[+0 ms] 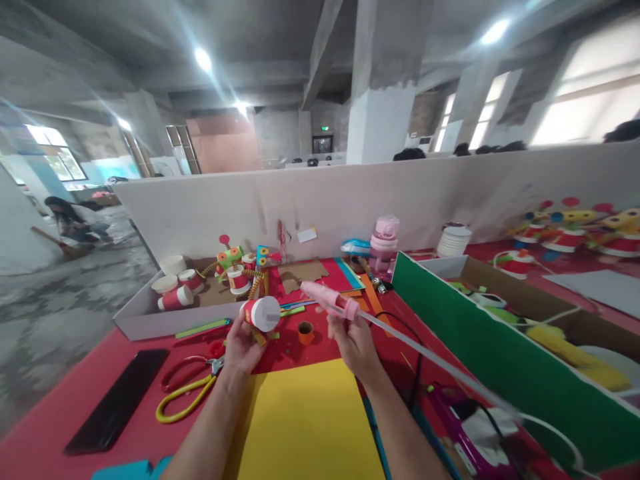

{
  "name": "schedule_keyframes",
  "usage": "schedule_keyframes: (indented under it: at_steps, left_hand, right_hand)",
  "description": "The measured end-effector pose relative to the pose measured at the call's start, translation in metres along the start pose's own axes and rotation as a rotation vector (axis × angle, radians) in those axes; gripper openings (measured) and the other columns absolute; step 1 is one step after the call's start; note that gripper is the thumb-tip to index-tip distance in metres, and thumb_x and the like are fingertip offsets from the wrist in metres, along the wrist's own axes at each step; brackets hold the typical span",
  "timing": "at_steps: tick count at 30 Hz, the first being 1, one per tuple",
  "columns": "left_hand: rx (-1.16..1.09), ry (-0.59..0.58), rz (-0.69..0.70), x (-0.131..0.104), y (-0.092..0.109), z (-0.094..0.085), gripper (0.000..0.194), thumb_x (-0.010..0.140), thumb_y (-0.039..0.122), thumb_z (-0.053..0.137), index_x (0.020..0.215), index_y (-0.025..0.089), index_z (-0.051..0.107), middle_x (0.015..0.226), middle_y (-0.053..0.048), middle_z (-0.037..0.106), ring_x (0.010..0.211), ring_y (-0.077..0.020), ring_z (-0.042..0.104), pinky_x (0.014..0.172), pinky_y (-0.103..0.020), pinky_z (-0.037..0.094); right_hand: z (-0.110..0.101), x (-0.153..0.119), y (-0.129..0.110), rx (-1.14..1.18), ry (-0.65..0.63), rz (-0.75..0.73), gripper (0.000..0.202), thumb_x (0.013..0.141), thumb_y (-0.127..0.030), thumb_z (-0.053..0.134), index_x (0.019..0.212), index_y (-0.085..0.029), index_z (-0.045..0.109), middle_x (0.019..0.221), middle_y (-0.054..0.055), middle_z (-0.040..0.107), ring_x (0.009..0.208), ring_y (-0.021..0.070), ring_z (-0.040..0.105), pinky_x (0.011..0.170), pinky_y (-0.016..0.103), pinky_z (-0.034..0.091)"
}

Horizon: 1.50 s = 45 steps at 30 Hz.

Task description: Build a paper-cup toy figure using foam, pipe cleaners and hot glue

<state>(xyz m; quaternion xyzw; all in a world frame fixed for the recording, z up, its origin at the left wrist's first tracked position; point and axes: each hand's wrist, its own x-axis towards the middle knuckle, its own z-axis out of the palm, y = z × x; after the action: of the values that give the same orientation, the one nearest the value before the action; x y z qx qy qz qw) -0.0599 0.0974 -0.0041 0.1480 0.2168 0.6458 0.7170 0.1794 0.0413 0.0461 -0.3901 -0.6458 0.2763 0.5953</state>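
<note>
My left hand [243, 348] is closed around a red and white paper cup [264, 313], tilted so its white bottom faces right. A yellow-orange paper strip [259, 335] shows just under the cup by my fingers. In my right hand [353, 343] is a pink hot glue gun [330, 299], its nozzle pointing up and left toward the cup but apart from it. A long translucent glue stick [425, 353] runs out of its back end. Between my hands a small orange paper ring [305, 332] stands on the red table. Yellow card [310, 420] lies beneath my forearms.
Scissors [187, 393] and a black phone [117, 400] lie at left. Behind them a white box [150, 320] holds paper cups and a finished cup figure [235, 267]. A green-walled box [475, 347] stands right, a pink bottle [385, 247] near the partition [320, 193]. A person [77, 220] crouches far left.
</note>
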Motion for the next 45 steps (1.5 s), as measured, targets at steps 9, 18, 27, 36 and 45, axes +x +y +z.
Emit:
schedule_keyframes:
  at_steps: [9, 18, 27, 36, 45]
  left_hand:
    - [-0.019, 0.031, -0.001, 0.002, -0.001, 0.000, 0.037, 0.095, 0.034, 0.044, 0.127, 0.022, 0.057, 0.096, -0.009, 0.075, 0.089, -0.0241, 0.070, 0.076, -0.042, 0.061]
    - [-0.050, 0.035, -0.039, 0.002, -0.003, -0.002, 0.038, 0.094, 0.037, 0.048, 0.128, 0.023, 0.056, 0.093, -0.008, 0.074, 0.085, -0.0218, 0.071, 0.077, -0.039, 0.061]
    - [-0.004, 0.024, -0.037, -0.004, -0.004, 0.009, 0.039, 0.096, 0.036, 0.042, 0.130, 0.021, 0.056, 0.089, -0.008, 0.075, 0.080, -0.0218, 0.071, 0.073, -0.038, 0.062]
    - [-0.009, 0.029, -0.069, -0.005, -0.005, 0.009, 0.040, 0.096, 0.036, 0.044, 0.130, 0.020, 0.056, 0.091, -0.009, 0.075, 0.081, -0.0219, 0.071, 0.073, -0.037, 0.061]
    - [-0.005, 0.010, -0.055, -0.003, -0.003, 0.008, 0.040, 0.096, 0.037, 0.043, 0.129, 0.019, 0.056, 0.092, -0.010, 0.074, 0.083, -0.0220, 0.071, 0.073, -0.036, 0.061]
  right_hand:
    - [0.024, -0.010, 0.013, -0.016, -0.053, 0.085, 0.041, 0.093, -0.051, 0.045, 0.098, -0.017, 0.068, 0.076, 0.007, 0.070, 0.062, 0.0177, 0.063, 0.060, 0.027, 0.049]
    - [0.031, -0.012, 0.021, -0.132, -0.102, 0.028, 0.039, 0.095, -0.048, 0.043, 0.101, -0.018, 0.067, 0.088, 0.010, 0.073, 0.087, 0.0236, 0.069, 0.078, 0.031, 0.052]
    - [0.035, -0.013, 0.027, -0.241, -0.108, -0.004, 0.036, 0.095, -0.046, 0.041, 0.102, -0.018, 0.062, 0.079, 0.009, 0.070, 0.072, 0.0220, 0.066, 0.067, 0.029, 0.049]
    - [0.037, -0.014, 0.026, -0.291, -0.129, -0.005, 0.037, 0.096, -0.047, 0.039, 0.098, -0.019, 0.062, 0.070, 0.006, 0.066, 0.062, 0.0201, 0.061, 0.060, 0.027, 0.046]
    - [0.032, -0.013, 0.021, -0.275, -0.174, 0.026, 0.037, 0.096, -0.044, 0.041, 0.109, -0.019, 0.063, 0.084, 0.009, 0.071, 0.075, 0.0226, 0.066, 0.071, 0.029, 0.049]
